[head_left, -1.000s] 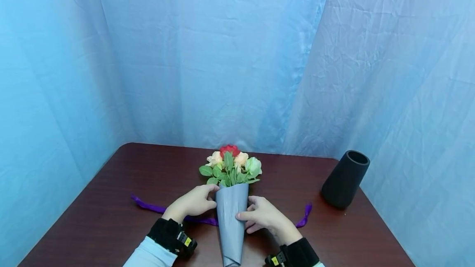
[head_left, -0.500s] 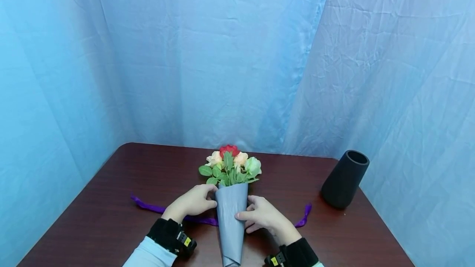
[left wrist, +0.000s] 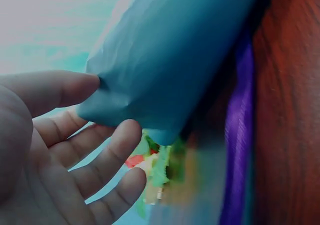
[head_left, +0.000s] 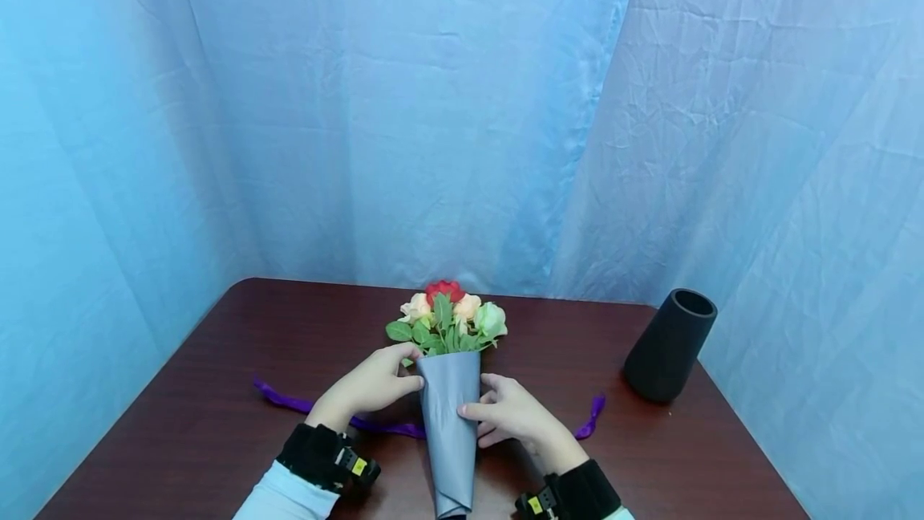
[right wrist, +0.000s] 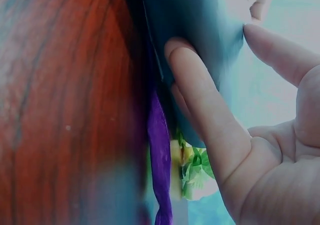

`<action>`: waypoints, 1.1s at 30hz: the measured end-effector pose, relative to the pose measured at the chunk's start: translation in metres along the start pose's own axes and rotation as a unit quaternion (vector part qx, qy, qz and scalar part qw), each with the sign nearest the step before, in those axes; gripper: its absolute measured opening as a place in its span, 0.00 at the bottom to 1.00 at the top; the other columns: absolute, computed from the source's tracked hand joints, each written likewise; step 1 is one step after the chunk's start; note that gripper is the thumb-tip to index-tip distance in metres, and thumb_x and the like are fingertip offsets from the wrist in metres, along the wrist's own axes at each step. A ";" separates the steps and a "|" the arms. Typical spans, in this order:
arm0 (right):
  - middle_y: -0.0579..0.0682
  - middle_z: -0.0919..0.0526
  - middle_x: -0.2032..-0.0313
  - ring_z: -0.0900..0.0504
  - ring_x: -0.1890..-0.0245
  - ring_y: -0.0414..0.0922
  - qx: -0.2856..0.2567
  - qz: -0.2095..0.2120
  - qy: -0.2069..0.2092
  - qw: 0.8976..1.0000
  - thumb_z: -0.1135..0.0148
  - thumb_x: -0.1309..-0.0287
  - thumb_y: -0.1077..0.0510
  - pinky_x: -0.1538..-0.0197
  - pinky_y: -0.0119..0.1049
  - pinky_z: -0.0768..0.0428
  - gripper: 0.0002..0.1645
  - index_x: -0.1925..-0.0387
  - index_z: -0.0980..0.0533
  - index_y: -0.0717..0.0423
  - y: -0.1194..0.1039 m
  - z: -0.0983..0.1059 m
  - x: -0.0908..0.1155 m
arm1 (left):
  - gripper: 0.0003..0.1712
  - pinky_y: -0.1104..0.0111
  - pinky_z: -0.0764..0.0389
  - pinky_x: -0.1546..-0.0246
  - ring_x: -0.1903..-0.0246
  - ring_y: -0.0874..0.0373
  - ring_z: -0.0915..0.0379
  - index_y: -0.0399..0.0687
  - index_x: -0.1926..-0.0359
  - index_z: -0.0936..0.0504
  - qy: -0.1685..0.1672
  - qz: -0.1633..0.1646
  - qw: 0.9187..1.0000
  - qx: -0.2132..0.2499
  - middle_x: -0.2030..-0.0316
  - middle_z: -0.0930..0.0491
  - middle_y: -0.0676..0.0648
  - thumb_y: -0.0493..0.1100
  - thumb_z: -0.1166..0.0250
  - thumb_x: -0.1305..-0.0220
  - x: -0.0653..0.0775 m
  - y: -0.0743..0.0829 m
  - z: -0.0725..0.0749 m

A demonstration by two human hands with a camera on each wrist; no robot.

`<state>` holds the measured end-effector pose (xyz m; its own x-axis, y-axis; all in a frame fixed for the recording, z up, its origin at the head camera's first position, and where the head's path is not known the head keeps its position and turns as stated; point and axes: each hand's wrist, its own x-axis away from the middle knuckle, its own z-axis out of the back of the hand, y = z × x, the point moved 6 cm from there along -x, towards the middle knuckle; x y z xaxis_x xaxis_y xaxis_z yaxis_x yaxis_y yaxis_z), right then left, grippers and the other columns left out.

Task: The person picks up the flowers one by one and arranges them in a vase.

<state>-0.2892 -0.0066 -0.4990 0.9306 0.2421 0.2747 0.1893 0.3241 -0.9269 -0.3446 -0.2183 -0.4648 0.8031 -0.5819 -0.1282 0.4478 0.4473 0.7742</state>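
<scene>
A bouquet wrapped in grey-blue paper [head_left: 449, 428] lies on the table, its narrow end towards me. From the wide end stick out a red flower [head_left: 444, 290], cream flowers [head_left: 416, 308], a pale green one [head_left: 492, 321] and green leaves. My left hand [head_left: 370, 382] pinches the paper's upper left edge; the left wrist view shows the thumb on the outer face and the index finger partly hidden behind the rim. My right hand [head_left: 514, 412] holds the wrap's right side, thumb on the front and fingers along the side. A purple ribbon [head_left: 289, 401] passes crosswise beneath the bouquet.
A black tapered vase [head_left: 667, 351] stands at the table's right edge. The ribbon's right end [head_left: 592, 417] lies beyond my right hand. Pale blue curtains [head_left: 433, 103] hang behind and on both sides of the dark brown table [head_left: 188, 440].
My left hand has moved slightly up along the paper, its fingers now at the rim by the leaves. The right hand keeps nearly the same hold.
</scene>
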 end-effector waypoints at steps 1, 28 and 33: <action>0.60 0.17 0.56 0.13 0.64 0.55 0.000 0.000 -0.001 1.000 0.28 0.38 0.51 0.63 0.51 0.14 0.61 0.24 0.56 0.75 0.000 0.000 0.000 | 0.13 0.65 0.27 0.75 0.74 0.58 0.27 0.44 0.50 0.21 0.002 -0.002 1.000 0.000 0.79 0.28 0.53 0.40 0.33 0.33 0.001 0.002 0.002; 0.60 0.17 0.57 0.13 0.65 0.56 -0.021 -0.006 -0.016 1.000 0.28 0.38 0.52 0.64 0.50 0.14 0.60 0.23 0.56 0.72 0.002 -0.002 0.003 | 0.10 0.52 0.23 0.52 0.57 0.54 0.24 0.43 0.51 0.20 -0.026 0.035 0.997 -0.063 0.57 0.19 0.49 0.35 0.36 0.33 0.004 -0.025 0.004; 0.60 0.17 0.57 0.13 0.65 0.56 -0.021 -0.006 -0.015 1.000 0.28 0.38 0.52 0.64 0.49 0.14 0.59 0.23 0.55 0.72 0.000 -0.001 0.003 | 0.08 0.57 0.25 0.57 0.62 0.56 0.29 0.45 0.54 0.20 0.002 0.010 0.999 -0.053 0.61 0.21 0.51 0.37 0.35 0.34 0.005 -0.017 0.013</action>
<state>-0.2863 -0.0072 -0.4986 0.9189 0.2653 0.2920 0.2130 0.2893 -0.9332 -0.3536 -0.2377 -0.4706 0.8135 -0.5698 -0.1169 0.4711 0.5276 0.7069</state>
